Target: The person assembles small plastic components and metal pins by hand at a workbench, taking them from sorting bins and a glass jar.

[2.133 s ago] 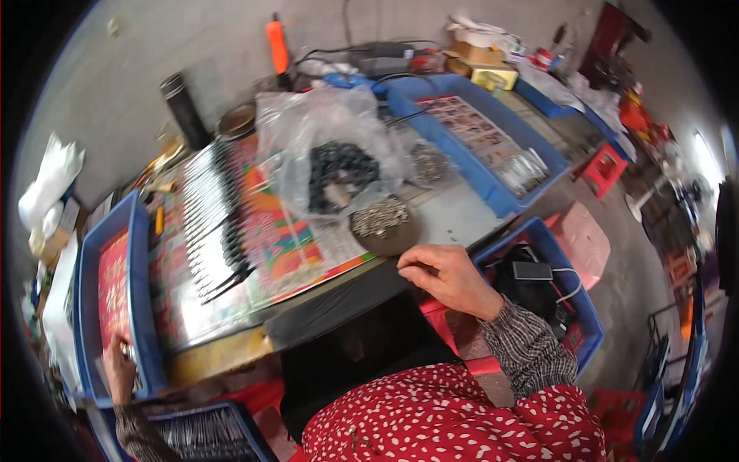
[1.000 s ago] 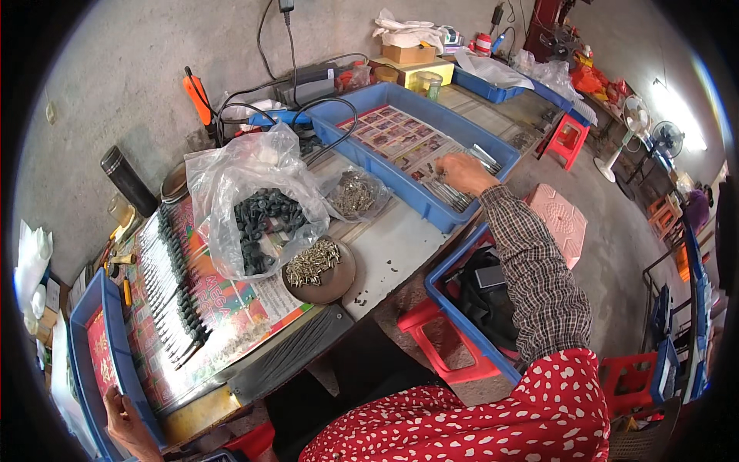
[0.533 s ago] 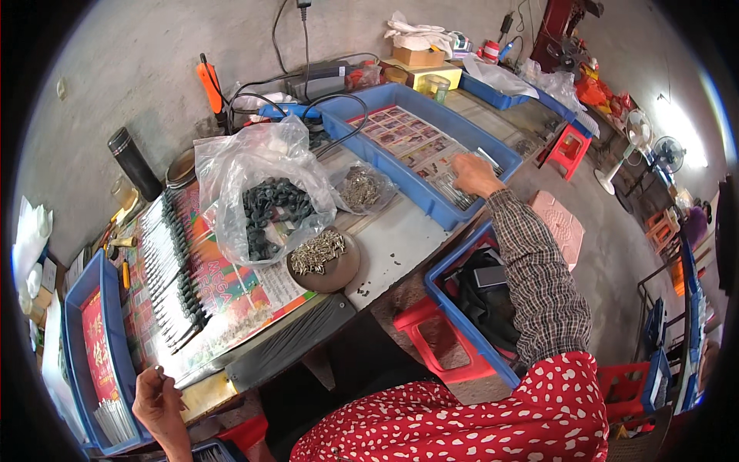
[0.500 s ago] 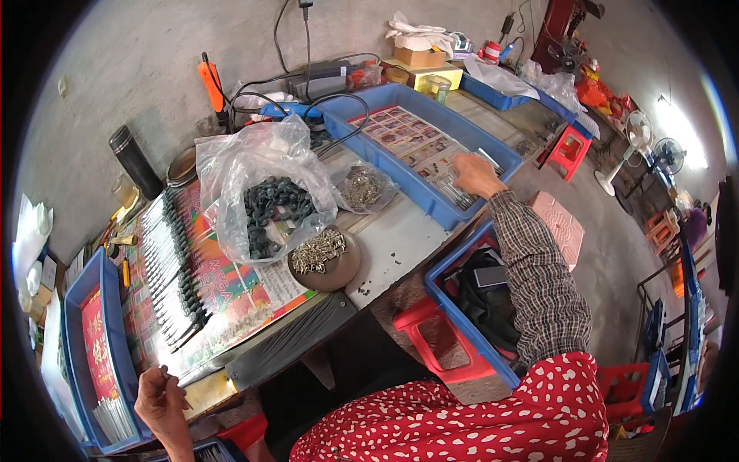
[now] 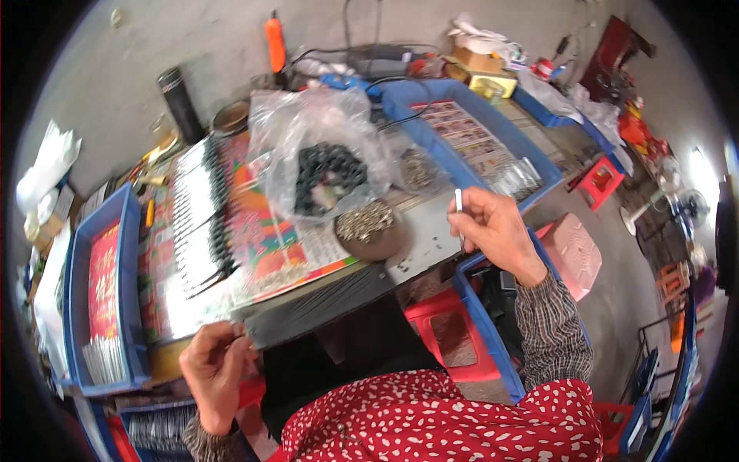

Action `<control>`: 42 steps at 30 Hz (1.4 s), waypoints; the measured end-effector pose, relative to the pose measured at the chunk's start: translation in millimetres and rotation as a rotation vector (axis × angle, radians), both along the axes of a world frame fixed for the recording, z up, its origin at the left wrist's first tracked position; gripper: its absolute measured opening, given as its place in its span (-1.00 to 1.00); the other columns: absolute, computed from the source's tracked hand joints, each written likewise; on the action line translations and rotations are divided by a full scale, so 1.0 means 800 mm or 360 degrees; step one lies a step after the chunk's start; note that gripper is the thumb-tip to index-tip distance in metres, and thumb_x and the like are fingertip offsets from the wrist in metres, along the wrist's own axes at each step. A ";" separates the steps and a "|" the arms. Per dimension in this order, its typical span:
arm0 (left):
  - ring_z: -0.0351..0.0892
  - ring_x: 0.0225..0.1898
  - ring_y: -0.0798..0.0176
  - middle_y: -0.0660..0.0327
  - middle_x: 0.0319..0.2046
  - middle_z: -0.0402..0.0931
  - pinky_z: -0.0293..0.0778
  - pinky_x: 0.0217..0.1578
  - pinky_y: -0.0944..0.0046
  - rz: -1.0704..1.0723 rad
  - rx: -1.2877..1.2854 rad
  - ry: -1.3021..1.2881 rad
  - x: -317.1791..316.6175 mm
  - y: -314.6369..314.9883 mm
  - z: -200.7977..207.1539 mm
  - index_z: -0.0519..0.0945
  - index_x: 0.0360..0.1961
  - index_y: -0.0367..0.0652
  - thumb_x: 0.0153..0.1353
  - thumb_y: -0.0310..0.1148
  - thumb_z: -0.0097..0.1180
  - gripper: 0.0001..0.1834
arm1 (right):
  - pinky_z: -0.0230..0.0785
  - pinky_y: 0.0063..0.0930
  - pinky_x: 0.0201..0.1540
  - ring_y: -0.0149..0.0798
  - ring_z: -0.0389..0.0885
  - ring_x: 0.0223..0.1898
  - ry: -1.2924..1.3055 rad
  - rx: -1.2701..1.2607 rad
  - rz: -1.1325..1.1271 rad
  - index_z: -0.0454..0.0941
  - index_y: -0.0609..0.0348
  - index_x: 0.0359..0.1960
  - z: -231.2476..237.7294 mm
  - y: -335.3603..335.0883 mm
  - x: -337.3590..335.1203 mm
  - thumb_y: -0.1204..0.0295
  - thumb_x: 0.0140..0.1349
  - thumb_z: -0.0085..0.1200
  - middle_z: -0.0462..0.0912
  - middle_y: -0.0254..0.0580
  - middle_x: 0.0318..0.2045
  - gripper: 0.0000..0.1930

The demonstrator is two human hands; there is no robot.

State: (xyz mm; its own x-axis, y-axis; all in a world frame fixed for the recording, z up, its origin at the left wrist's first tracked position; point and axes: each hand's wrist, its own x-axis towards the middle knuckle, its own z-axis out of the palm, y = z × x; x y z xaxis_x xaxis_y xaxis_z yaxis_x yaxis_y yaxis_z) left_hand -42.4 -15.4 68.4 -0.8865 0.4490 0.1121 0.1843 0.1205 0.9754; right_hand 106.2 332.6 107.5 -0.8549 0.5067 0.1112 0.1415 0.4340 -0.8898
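Note:
My right hand [image 5: 499, 232] is raised over the table's front edge, fingers pinched around a slim silvery metal rod [image 5: 459, 202] that stands nearly upright. At the lower left, my left hand [image 5: 214, 371] is closed in a pinch beside the table edge; whatever lies between its fingertips is too small to make out. Between the hands sits a round brown bowl [image 5: 387, 245] heaped with small brass-coloured metal parts [image 5: 363, 221]. Behind it, a clear plastic bag [image 5: 277, 131] lies open around black rubbery pieces [image 5: 327, 175]. A row of silvery rods with dark ends [image 5: 202, 219] lies to the left.
A long blue tray [image 5: 426, 138] holding more rods [image 5: 517, 179] is at the back right. Another blue tray [image 5: 132, 292] stands at the left edge. A red stool [image 5: 454, 331] and a blue bin [image 5: 493, 339] are below the table. A black flask [image 5: 179, 104] stands near the wall.
My right hand has come out of the long blue tray, back toward me, with a rod in it. My left hand has risen slightly and moved right. The view has shifted.

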 end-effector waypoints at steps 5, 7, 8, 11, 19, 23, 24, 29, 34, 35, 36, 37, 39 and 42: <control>0.55 -0.60 0.42 0.14 -0.52 0.58 0.45 -0.60 0.48 -0.0236 0.0267 -0.0330 0.020 0.021 -0.002 0.55 -0.24 -0.41 0.17 -0.69 0.12 -0.87 | 0.35 -0.71 -0.51 -0.58 0.49 -0.58 -0.0138 -0.0457 0.0394 0.48 0.27 -0.19 -0.019 -0.060 -0.012 0.57 0.28 0.00 0.61 -0.30 -0.49 -0.90; 0.56 -0.59 0.42 0.14 -0.51 0.59 0.49 -0.58 0.48 -0.0293 0.0373 -0.0456 0.024 0.025 -0.009 0.55 -0.22 -0.41 0.19 -0.67 0.13 -0.87 | 0.36 -0.71 -0.50 -0.58 0.50 -0.55 -0.0103 -0.0640 0.0574 0.48 0.26 -0.16 -0.042 -0.076 -0.017 0.57 0.29 0.03 0.61 -0.30 -0.46 -0.88; 0.57 -0.55 0.43 0.14 -0.49 0.59 0.50 -0.57 0.49 -0.0327 0.0387 -0.0490 0.025 0.025 -0.011 0.55 -0.21 -0.41 0.20 -0.66 0.13 -0.87 | 0.37 -0.71 -0.49 -0.58 0.50 -0.55 -0.0101 -0.0726 0.0634 0.48 0.26 -0.15 -0.049 -0.086 -0.020 0.57 0.29 0.03 0.60 -0.30 -0.46 -0.87; 0.58 -0.51 0.43 0.14 -0.47 0.60 0.51 -0.56 0.48 -0.0374 0.0450 -0.0549 0.027 0.026 -0.021 0.55 -0.21 -0.41 0.21 -0.65 0.13 -0.87 | 0.37 -0.72 -0.50 -0.60 0.49 -0.54 -0.0117 -0.0883 0.0743 0.48 0.26 -0.13 -0.057 -0.117 -0.029 0.58 0.26 0.10 0.58 -0.34 -0.45 -0.83; 0.58 -0.49 0.37 0.09 -0.44 0.61 0.51 -0.53 0.44 -0.0416 0.0574 -0.0734 0.039 0.026 -0.039 0.57 -0.23 -0.41 0.22 -0.60 0.15 -0.89 | 0.38 -0.71 -0.53 -0.61 0.51 -0.54 -0.0045 -0.0877 0.0895 0.45 0.27 -0.05 -0.077 -0.175 -0.047 0.58 0.20 0.19 0.59 -0.35 -0.44 -0.71; 0.54 -0.49 0.44 0.13 -0.42 0.61 0.49 -0.48 0.46 -0.0462 0.0647 -0.0764 0.042 0.030 -0.047 0.59 -0.22 -0.42 0.23 -0.61 0.14 -0.89 | 0.44 -0.68 -0.47 -0.58 0.55 -0.49 0.0077 -0.0913 0.0849 0.42 0.28 0.08 -0.083 -0.191 -0.048 0.55 0.22 0.19 0.62 -0.32 -0.41 -0.62; 0.54 -0.48 0.43 0.13 -0.41 0.61 0.48 -0.48 0.45 -0.0451 0.0659 -0.0751 0.043 0.030 -0.048 0.59 -0.22 -0.43 0.23 -0.61 0.15 -0.89 | 0.44 -0.68 -0.47 -0.58 0.55 -0.49 0.0070 -0.0914 0.0854 0.42 0.28 0.08 -0.084 -0.194 -0.048 0.55 0.22 0.19 0.62 -0.32 -0.41 -0.62; 0.54 -0.46 0.42 0.12 -0.36 0.62 0.49 -0.47 0.45 -0.0437 0.0667 -0.0733 0.045 0.032 -0.052 0.60 -0.21 -0.43 0.23 -0.60 0.16 -0.87 | 0.47 -0.63 -0.43 -0.56 0.56 -0.47 0.0148 -0.0526 0.0872 0.38 0.28 0.16 -0.088 -0.198 -0.043 0.55 0.24 0.16 0.63 -0.28 -0.41 -0.56; 0.56 -0.43 0.42 0.13 -0.34 0.63 0.52 -0.44 0.46 -0.0428 0.0688 -0.0732 0.047 0.033 -0.056 0.62 -0.18 -0.41 0.23 -0.59 0.16 -0.85 | 0.48 -0.61 -0.41 -0.53 0.58 -0.46 0.0148 -0.0482 0.0841 0.37 0.26 0.18 -0.087 -0.201 -0.042 0.56 0.24 0.16 0.63 -0.26 -0.40 -0.54; 0.57 -0.42 0.42 0.13 -0.34 0.63 0.53 -0.44 0.46 -0.0429 0.0707 -0.0735 0.048 0.034 -0.057 0.62 -0.18 -0.40 0.23 -0.58 0.16 -0.85 | 0.49 -0.60 -0.41 -0.52 0.59 -0.46 0.0146 -0.0421 0.0835 0.37 0.26 0.18 -0.087 -0.201 -0.042 0.56 0.24 0.16 0.63 -0.25 -0.41 -0.53; 0.58 -0.41 0.42 0.14 -0.34 0.63 0.54 -0.43 0.46 -0.0430 0.0725 -0.0738 0.048 0.034 -0.058 0.63 -0.18 -0.39 0.23 -0.58 0.16 -0.86 | 0.49 -0.60 -0.41 -0.52 0.59 -0.46 0.0142 -0.0419 0.0837 0.37 0.26 0.18 -0.087 -0.201 -0.041 0.56 0.24 0.16 0.63 -0.25 -0.41 -0.53; 0.58 -0.41 0.42 0.14 -0.34 0.63 0.54 -0.43 0.46 -0.0424 0.0727 -0.0737 0.048 0.034 -0.059 0.63 -0.18 -0.39 0.23 -0.58 0.16 -0.86 | 0.49 -0.60 -0.41 -0.51 0.60 -0.46 0.0156 -0.0388 0.0833 0.36 0.26 0.19 -0.087 -0.202 -0.041 0.57 0.23 0.15 0.63 -0.24 -0.41 -0.53; 0.58 -0.41 0.42 0.15 -0.33 0.63 0.54 -0.44 0.46 -0.0422 0.0739 -0.0741 0.049 0.034 -0.059 0.63 -0.19 -0.38 0.23 -0.57 0.17 -0.86 | 0.49 -0.60 -0.41 -0.50 0.60 -0.47 0.0169 -0.0358 0.0836 0.36 0.26 0.19 -0.088 -0.202 -0.042 0.57 0.23 0.15 0.63 -0.23 -0.41 -0.53; 0.59 -0.40 0.42 0.16 -0.33 0.62 0.55 -0.43 0.45 -0.0416 0.0734 -0.0740 0.050 0.035 -0.062 0.63 -0.19 -0.38 0.23 -0.57 0.17 -0.86 | 0.51 -0.59 -0.41 -0.48 0.62 -0.46 0.0160 -0.0310 0.0825 0.36 0.26 0.19 -0.091 -0.202 -0.041 0.58 0.22 0.16 0.64 -0.21 -0.40 -0.52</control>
State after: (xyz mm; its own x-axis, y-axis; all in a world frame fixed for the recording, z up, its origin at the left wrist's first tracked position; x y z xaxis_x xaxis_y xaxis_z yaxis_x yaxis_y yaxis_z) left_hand -2.4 12.9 19.1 -0.7581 0.6518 -0.0221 -0.2977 -0.3157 0.9010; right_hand 73.7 170.7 34.9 -0.9876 0.0422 0.1515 -0.1364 0.2503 -0.9585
